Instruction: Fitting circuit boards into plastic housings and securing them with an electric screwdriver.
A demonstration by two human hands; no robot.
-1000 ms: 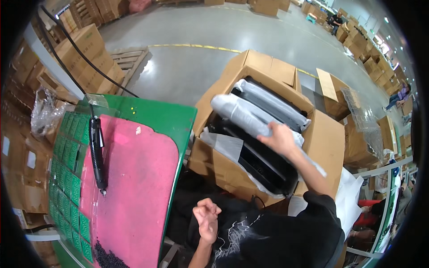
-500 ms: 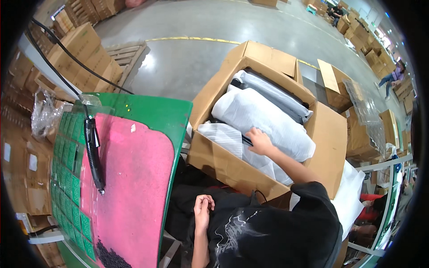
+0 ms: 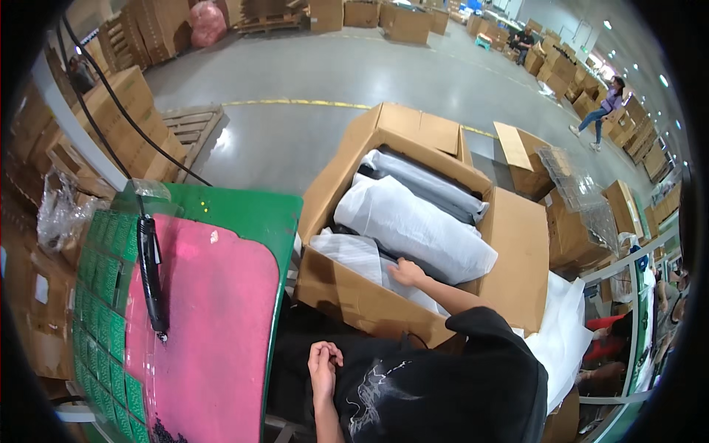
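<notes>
My right hand [image 3: 406,273] reaches into an open cardboard box [image 3: 362,297]. Its fingers are bent at a dark gap between two packages wrapped in white film; what they grip, if anything, is hidden. The larger wrapped package [image 3: 413,225] fills the middle of the box, beyond my hand. On the near side lies a smaller wrapped package [image 3: 346,249], partly under my fingers and forearm. A third wrapped dark piece [image 3: 428,184] rests along the far wall. In front of my body, apart from the box, my left hand [image 3: 325,358] is loosely curled with nothing seen in it.
At left stands a green table [image 3: 244,210] with a pink mat [image 3: 214,317], where a black corded tool [image 3: 150,273] hangs over green pieces. White film sheets [image 3: 557,332] lie right of the box. Cartons [image 3: 583,236] stand beyond; a person [image 3: 605,111] is far right.
My view has tilted up, showing more floor beyond. The right hand has drawn slightly nearer along the gap between packages, its fingers less spread. The left hand stays curled.
</notes>
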